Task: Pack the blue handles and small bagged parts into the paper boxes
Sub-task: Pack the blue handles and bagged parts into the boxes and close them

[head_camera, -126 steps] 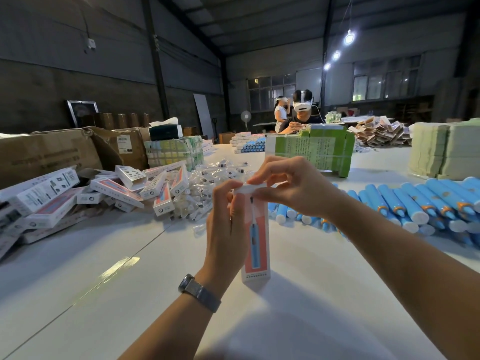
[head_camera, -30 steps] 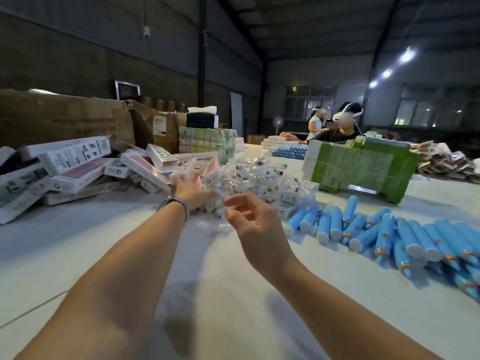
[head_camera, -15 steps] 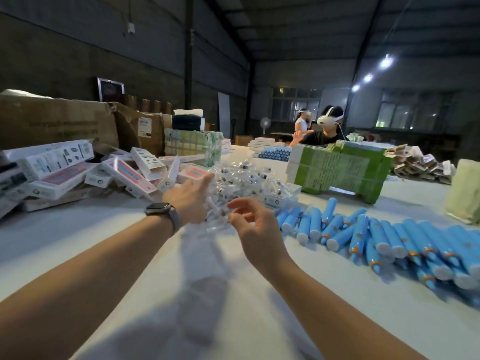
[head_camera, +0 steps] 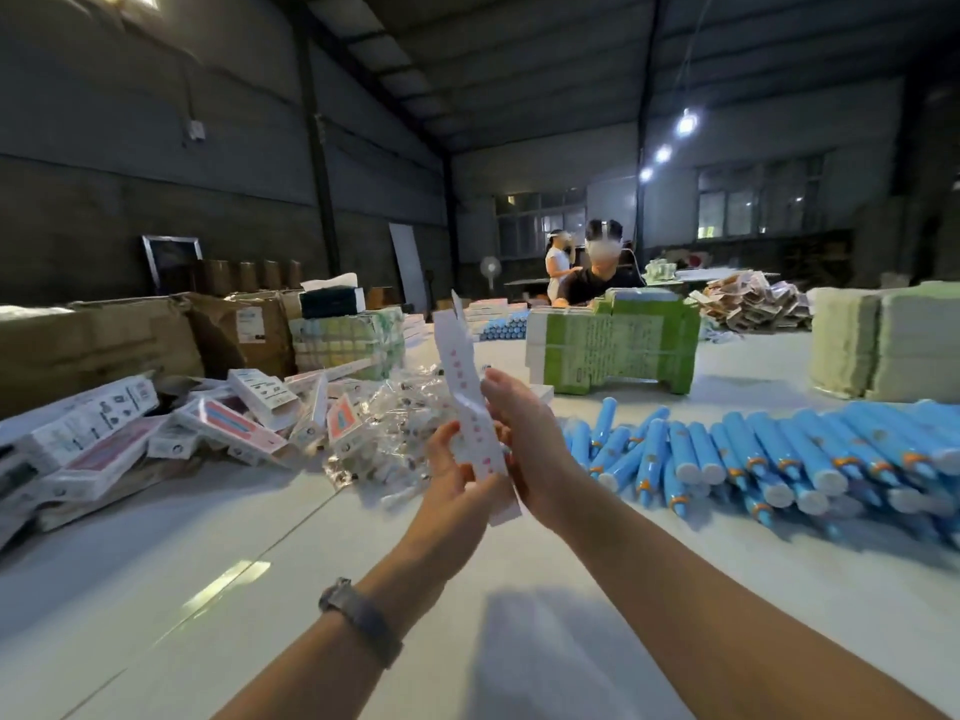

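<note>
A flat, unfolded white paper box (head_camera: 470,407) with pink print stands upright above the white table (head_camera: 156,589), held between both hands. My left hand (head_camera: 457,478) grips its lower part from the left; my right hand (head_camera: 524,433) holds its right edge, thumb up near the middle. Just behind lies a heap of small clear bagged parts (head_camera: 384,433). Several blue handles (head_camera: 753,449) with white caps lie in a row to the right. Packed and loose paper boxes (head_camera: 208,423) are piled on the left.
Brown cartons (head_camera: 104,340) line the table's left edge. A green and white bundle of flat boxes (head_camera: 613,348) stands behind the handles, pale stacks (head_camera: 883,345) at far right. Two people (head_camera: 597,272) work at the far end.
Both hands came back from the pile of bags and boxes. They now hold a flat paper box upright in front of me; the view has tilted up and right.
</note>
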Action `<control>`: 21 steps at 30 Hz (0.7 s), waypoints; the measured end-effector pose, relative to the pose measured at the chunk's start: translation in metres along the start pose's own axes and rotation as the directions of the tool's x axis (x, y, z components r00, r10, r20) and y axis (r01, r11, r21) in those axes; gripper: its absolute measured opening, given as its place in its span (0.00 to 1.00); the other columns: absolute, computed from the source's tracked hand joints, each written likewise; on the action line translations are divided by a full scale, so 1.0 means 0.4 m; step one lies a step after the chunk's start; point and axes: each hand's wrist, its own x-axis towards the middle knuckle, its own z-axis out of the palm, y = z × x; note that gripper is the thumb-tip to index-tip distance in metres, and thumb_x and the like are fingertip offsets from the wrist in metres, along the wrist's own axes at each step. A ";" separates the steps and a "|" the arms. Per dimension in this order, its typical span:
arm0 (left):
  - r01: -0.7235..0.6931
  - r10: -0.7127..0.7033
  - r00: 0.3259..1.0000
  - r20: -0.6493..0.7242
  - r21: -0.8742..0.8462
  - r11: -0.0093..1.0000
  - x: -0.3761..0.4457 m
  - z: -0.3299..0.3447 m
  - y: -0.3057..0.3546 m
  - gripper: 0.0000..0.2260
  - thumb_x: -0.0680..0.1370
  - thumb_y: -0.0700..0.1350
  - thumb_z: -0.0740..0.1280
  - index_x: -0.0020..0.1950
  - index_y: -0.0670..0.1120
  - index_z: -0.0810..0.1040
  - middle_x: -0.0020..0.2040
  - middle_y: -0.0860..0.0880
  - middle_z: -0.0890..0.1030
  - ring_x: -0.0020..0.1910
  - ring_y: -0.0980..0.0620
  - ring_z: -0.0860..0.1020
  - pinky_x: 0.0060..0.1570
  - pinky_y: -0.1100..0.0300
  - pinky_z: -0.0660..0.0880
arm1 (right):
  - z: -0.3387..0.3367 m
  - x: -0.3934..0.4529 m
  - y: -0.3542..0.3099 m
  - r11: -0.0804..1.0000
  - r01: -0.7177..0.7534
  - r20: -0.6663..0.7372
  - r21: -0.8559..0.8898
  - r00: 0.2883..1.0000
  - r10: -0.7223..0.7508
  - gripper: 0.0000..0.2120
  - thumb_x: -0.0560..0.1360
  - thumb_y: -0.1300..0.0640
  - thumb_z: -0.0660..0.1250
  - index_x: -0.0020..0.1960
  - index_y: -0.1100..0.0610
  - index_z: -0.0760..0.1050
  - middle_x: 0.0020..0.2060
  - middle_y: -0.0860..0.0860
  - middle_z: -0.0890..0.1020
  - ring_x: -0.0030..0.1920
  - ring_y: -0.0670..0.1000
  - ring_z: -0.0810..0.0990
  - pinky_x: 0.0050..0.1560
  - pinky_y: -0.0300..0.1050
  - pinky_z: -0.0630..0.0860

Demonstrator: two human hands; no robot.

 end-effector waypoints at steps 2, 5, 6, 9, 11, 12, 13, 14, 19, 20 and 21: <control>-0.030 0.031 0.999 -0.037 0.039 0.999 0.016 0.014 -0.013 0.22 0.77 0.36 0.66 0.68 0.47 0.64 0.53 0.43 0.79 0.41 0.63 0.81 0.36 0.69 0.77 | -0.012 -0.010 0.001 0.990 0.079 0.099 -0.112 0.993 -0.068 0.26 0.69 0.41 0.70 0.64 0.49 0.74 0.52 0.49 0.82 0.48 0.44 0.84 0.42 0.39 0.80; -0.109 0.116 0.991 -0.066 0.100 0.989 0.031 0.031 -0.032 0.23 0.74 0.36 0.72 0.63 0.50 0.67 0.53 0.48 0.80 0.47 0.65 0.82 0.41 0.67 0.79 | -0.031 -0.021 0.004 0.971 0.092 0.197 -0.222 0.979 -0.048 0.26 0.69 0.41 0.73 0.64 0.47 0.73 0.54 0.52 0.82 0.51 0.51 0.84 0.51 0.48 0.82; -0.122 0.129 0.990 -0.064 0.093 0.988 0.032 0.031 -0.045 0.23 0.72 0.37 0.73 0.61 0.52 0.67 0.52 0.50 0.80 0.48 0.62 0.82 0.44 0.63 0.81 | -0.036 -0.024 0.005 0.965 0.090 0.212 -0.247 0.977 -0.036 0.27 0.69 0.41 0.73 0.65 0.48 0.73 0.54 0.53 0.82 0.51 0.52 0.84 0.52 0.50 0.82; -0.128 0.129 0.992 -0.001 0.091 0.988 0.022 0.012 -0.077 0.29 0.65 0.41 0.72 0.61 0.56 0.66 0.48 0.53 0.84 0.50 0.51 0.84 0.49 0.48 0.82 | -0.050 -0.026 0.014 0.949 0.128 0.236 -0.287 0.970 -0.059 0.24 0.71 0.44 0.73 0.64 0.50 0.73 0.51 0.50 0.83 0.50 0.52 0.84 0.52 0.50 0.82; -0.086 0.087 0.996 0.004 -0.051 0.995 0.019 -0.012 -0.087 0.34 0.64 0.44 0.75 0.65 0.52 0.62 0.51 0.48 0.84 0.51 0.45 0.83 0.46 0.50 0.83 | -0.053 -0.028 0.019 0.949 0.158 0.276 -0.273 0.958 -0.080 0.17 0.74 0.46 0.70 0.60 0.51 0.76 0.49 0.49 0.84 0.47 0.52 0.84 0.50 0.49 0.82; -0.077 0.078 0.997 -0.003 -0.138 0.987 0.018 -0.022 -0.088 0.32 0.66 0.45 0.74 0.66 0.51 0.63 0.54 0.44 0.82 0.53 0.45 0.83 0.45 0.53 0.82 | -0.054 -0.029 0.022 0.949 0.160 0.292 -0.270 0.953 -0.078 0.15 0.76 0.46 0.68 0.58 0.53 0.78 0.47 0.50 0.83 0.46 0.52 0.84 0.49 0.50 0.81; -0.076 0.075 0.997 -0.014 -0.194 0.978 0.016 -0.030 -0.085 0.29 0.68 0.46 0.73 0.66 0.51 0.64 0.57 0.42 0.80 0.54 0.47 0.83 0.45 0.56 0.81 | -0.054 -0.028 0.025 0.949 0.152 0.302 -0.276 0.951 -0.065 0.16 0.76 0.45 0.66 0.55 0.56 0.79 0.45 0.53 0.83 0.44 0.53 0.83 0.49 0.52 0.81; -0.077 0.075 0.997 -0.017 -0.217 0.973 0.013 -0.036 -0.081 0.27 0.71 0.48 0.71 0.67 0.52 0.65 0.59 0.42 0.79 0.55 0.48 0.82 0.45 0.58 0.81 | -0.057 -0.025 0.029 0.950 0.133 0.315 -0.281 0.948 -0.039 0.19 0.76 0.44 0.64 0.54 0.60 0.79 0.44 0.55 0.82 0.44 0.55 0.82 0.49 0.53 0.80; -0.125 0.121 0.992 -0.029 -0.285 0.950 0.012 -0.039 -0.089 0.21 0.76 0.42 0.69 0.66 0.55 0.69 0.55 0.51 0.83 0.54 0.49 0.83 0.46 0.55 0.82 | -0.087 -0.016 0.038 0.949 0.104 0.357 -0.297 0.934 0.010 0.20 0.77 0.45 0.64 0.56 0.60 0.81 0.46 0.54 0.84 0.47 0.54 0.83 0.48 0.44 0.80; -0.159 0.133 0.985 -0.107 -0.279 0.947 0.019 -0.045 -0.091 0.18 0.76 0.38 0.68 0.64 0.50 0.70 0.52 0.49 0.82 0.51 0.51 0.83 0.46 0.55 0.81 | -0.089 -0.012 0.042 0.933 0.139 0.318 -0.331 0.948 -0.028 0.16 0.77 0.46 0.66 0.54 0.57 0.82 0.47 0.52 0.85 0.46 0.50 0.83 0.46 0.39 0.79; -0.192 0.145 0.968 -0.206 -0.235 0.953 0.025 -0.053 -0.089 0.15 0.77 0.35 0.68 0.61 0.46 0.70 0.50 0.47 0.81 0.49 0.53 0.83 0.46 0.55 0.81 | -0.091 -0.006 0.050 0.916 0.158 0.253 -0.369 0.965 -0.065 0.11 0.77 0.48 0.68 0.53 0.53 0.83 0.46 0.51 0.85 0.45 0.45 0.83 0.43 0.36 0.77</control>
